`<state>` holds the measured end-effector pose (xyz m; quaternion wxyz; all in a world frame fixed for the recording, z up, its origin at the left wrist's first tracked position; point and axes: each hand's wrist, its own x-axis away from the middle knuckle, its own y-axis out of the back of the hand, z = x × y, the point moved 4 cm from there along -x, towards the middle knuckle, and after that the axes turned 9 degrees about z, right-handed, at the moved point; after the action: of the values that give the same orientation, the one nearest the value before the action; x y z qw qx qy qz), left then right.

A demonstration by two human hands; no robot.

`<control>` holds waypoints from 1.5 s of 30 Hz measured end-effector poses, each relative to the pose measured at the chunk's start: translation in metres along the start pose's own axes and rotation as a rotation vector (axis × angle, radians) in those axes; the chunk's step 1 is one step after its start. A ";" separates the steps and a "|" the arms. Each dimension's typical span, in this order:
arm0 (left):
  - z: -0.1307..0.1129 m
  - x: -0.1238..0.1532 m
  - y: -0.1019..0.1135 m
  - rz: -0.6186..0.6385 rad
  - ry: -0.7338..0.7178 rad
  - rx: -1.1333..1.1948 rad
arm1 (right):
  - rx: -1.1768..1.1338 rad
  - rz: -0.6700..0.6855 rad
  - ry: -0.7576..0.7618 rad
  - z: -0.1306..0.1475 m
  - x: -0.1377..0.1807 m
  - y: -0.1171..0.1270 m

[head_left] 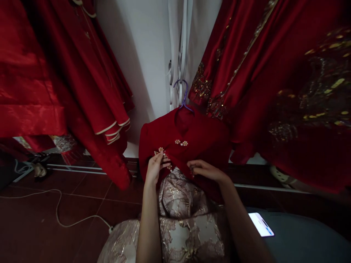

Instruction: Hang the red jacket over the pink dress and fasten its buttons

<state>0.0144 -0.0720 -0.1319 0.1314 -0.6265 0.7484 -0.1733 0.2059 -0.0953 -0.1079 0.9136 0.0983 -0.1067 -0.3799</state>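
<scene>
A dark red jacket [211,135] hangs in front of me on a purple hanger [184,95]. Near its neck, a gold flower-shaped clasp [181,143] with pearl-like beads spans the front. Lower down, my left hand [155,167] pinches the jacket's front edge beside another gold flower ornament [161,149]. On the opposite front panel, my right hand [205,170] has its fingers curled around the edge; what lies under the fingertips is partly hidden. Between my forearms, pale metallic brocade fabric [179,195] shows below the jacket opening.
Red garments hang close on the left [90,76] and sequinned red ones on the right [246,65]. White straps [178,40] hang behind the hanger. A lit phone [261,224] lies on a grey-green surface [304,237]. A white cable [59,208] crosses the tiled floor.
</scene>
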 end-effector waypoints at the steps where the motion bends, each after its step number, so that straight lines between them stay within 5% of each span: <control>1: 0.001 0.000 0.001 0.006 0.005 0.010 | 0.004 0.018 -0.006 -0.001 0.001 0.000; 13: 0.001 -0.004 0.010 -0.118 -0.089 -0.117 | 0.023 0.078 -0.009 -0.003 -0.006 -0.008; 16: -0.002 0.000 0.012 -0.273 -0.133 -0.327 | 0.058 0.104 -0.007 -0.002 -0.004 -0.009; 20: -0.031 0.015 -0.003 -0.481 -0.400 -0.792 | 0.089 0.169 -0.066 -0.005 0.007 -0.005; 27: -0.078 0.010 -0.067 0.044 -0.739 -1.527 | 0.142 0.159 -0.089 -0.002 0.029 0.010; 32: -0.081 -0.010 -0.087 0.246 -0.817 -1.865 | 0.100 0.162 -0.080 -0.004 0.040 0.018; 38: -0.080 -0.024 -0.095 0.356 -0.872 -1.989 | 0.118 0.118 -0.129 -0.017 0.047 0.032; 45: -0.085 -0.028 -0.087 0.496 -0.995 -1.893 | 0.227 -0.195 -0.016 -0.003 0.054 0.048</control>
<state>0.0620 -0.0494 -0.0182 -0.0843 -0.3057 0.5473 0.7745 0.2759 -0.1006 -0.0922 0.8544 0.2080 -0.1461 -0.4533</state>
